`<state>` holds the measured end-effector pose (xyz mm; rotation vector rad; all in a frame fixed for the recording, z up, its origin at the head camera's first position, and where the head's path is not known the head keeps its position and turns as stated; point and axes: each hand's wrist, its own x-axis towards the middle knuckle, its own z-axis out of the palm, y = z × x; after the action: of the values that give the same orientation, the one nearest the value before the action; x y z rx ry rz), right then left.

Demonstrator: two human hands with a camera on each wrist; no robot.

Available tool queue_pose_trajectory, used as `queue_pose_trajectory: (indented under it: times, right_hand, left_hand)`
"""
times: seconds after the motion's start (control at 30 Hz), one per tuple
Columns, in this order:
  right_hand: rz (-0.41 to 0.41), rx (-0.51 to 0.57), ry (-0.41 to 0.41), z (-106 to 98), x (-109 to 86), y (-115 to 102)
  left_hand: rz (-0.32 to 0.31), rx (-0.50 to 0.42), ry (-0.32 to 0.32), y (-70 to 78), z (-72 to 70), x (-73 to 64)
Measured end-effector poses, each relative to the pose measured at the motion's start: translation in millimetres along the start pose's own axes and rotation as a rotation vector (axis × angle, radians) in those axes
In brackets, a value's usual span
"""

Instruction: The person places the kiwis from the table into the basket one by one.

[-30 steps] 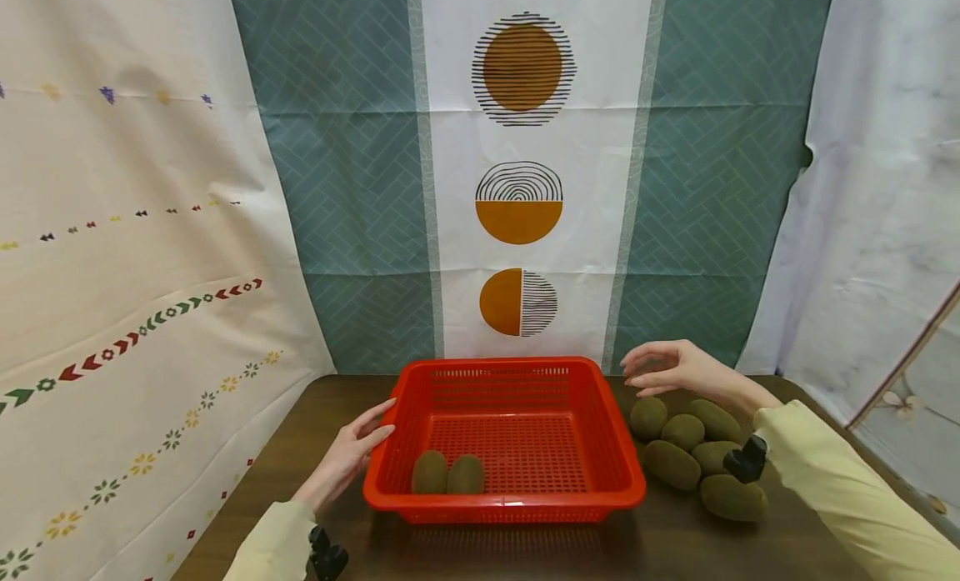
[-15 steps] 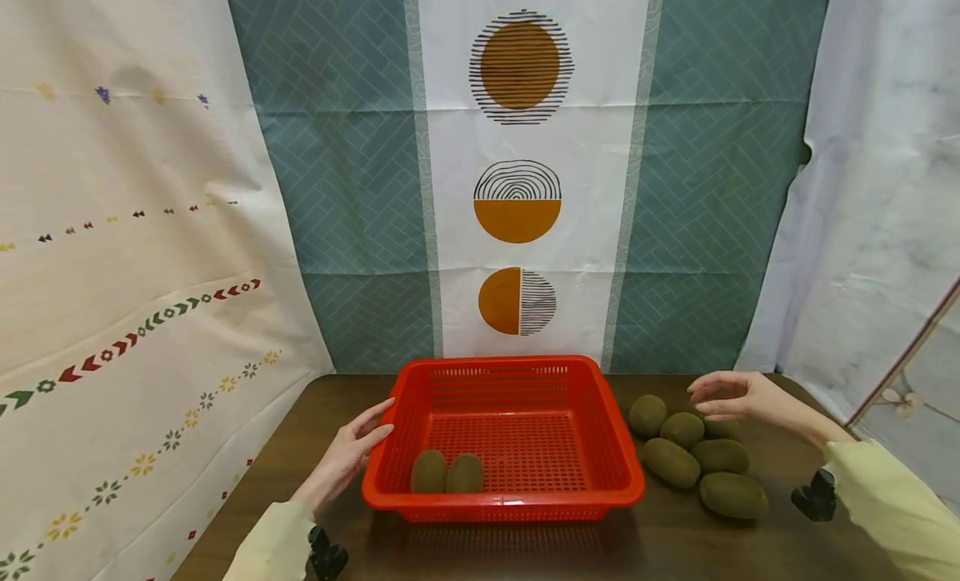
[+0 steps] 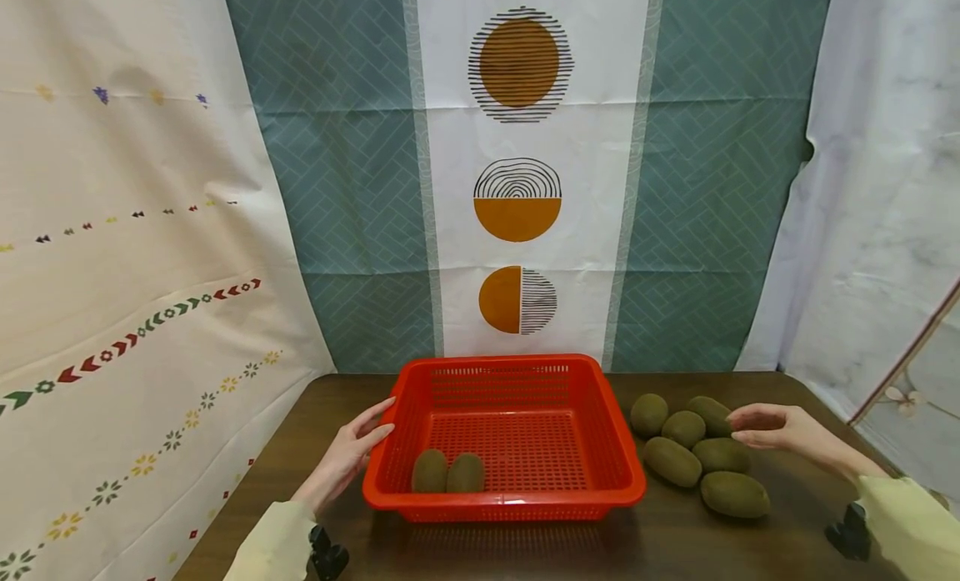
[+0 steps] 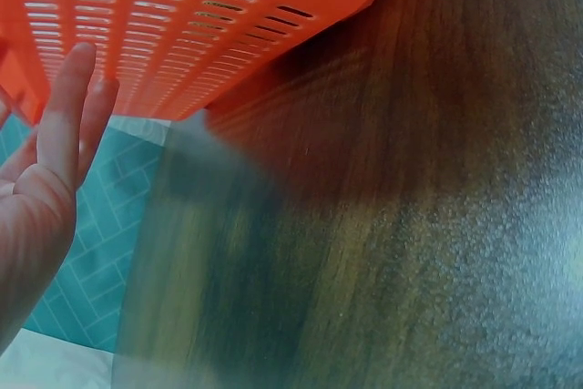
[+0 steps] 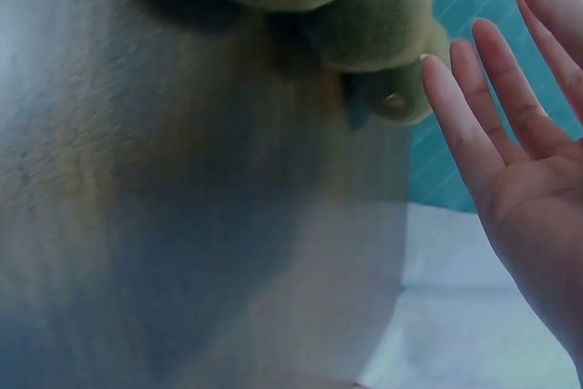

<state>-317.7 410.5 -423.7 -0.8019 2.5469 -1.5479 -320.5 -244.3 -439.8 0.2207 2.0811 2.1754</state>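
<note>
A red plastic basket with slotted walls stands on the table, and two kiwifruit lie in its front left corner. My left hand rests against the basket's left side, fingers extended along the slotted wall in the left wrist view. To the basket's right, several brown fuzzy kiwifruit lie grouped on the wood. My right hand is at the right end of this group, fingers spread and relaxed, holding nothing. Its fingertips come close to the rear kiwifruit. In the right wrist view the fingers are extended beside the fruit.
The dark wooden table ends at the back against a green and white patterned curtain. A cream cloth hangs along the left, and a pale marbled cloth on the right.
My right hand has moved right and lower, from above the back of the kiwifruit group to its right side. The left hand and the basket have stayed in place.
</note>
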Motion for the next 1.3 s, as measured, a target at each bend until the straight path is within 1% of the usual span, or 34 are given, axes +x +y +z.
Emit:
queue_pose_trajectory:
  times: [0.37, 0.5, 0.67, 0.83, 1.03, 1.17, 1.3]
  right_hand:
    - [0.035, 0.036, -0.003, 5, -8.6, 19]
    - [0.074, 0.072, 0.003, 9, -11.2, 23]
    - [0.105, 0.084, -0.005, 11, -12.7, 29]
    - [0.105, 0.088, -0.029, 14, -11.5, 32]
    - [0.118, 0.065, -0.061, 17, -11.6, 33]
    - [0.13, 0.078, -0.079, 18, -11.2, 34]
    - [0.147, 0.089, -0.071, 18, -10.7, 33]
  left_hand:
    - [0.004, -0.002, 0.01, 1.0, -0.5, -1.8]
    - [0.003, -0.007, 0.007, 1.4, -0.9, -0.8]
    - [0.002, 0.006, 0.01, 1.1, -0.7, -0.3]
    - [0.003, -0.005, 0.004, 1.0, 0.8, -1.5]
    - [0.008, -0.019, -0.013, 1.2, 0.9, -2.3]
    - [0.007, -0.02, -0.018, 0.1, 0.1, -2.0]
    - [0.002, -0.019, -0.011, -1.0, -0.1, -1.1]
